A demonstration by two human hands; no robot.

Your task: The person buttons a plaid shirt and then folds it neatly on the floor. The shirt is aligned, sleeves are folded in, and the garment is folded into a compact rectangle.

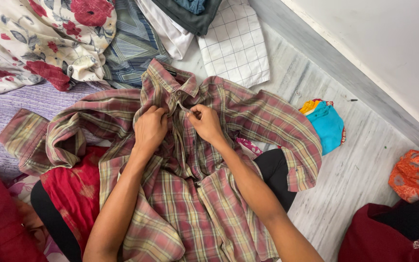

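Plaid shirt [195, 194] on lap, both hands' fingers [157, 112] pinching placket

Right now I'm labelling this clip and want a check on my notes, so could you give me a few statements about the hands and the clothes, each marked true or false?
1. Both hands pinch the plaid shirt just below its collar. True: the left hand and the right hand both grip the front opening there.
2. The shirt is plain blue. False: it is checked in faded red, green and cream.
3. A turquoise cloth lies on the floor to the right of the shirt. True.
4. The white checked cloth lies under the person's forearms. False: it lies beyond the collar, near the wall.
5. An orange patterned cloth lies at the right edge. True.
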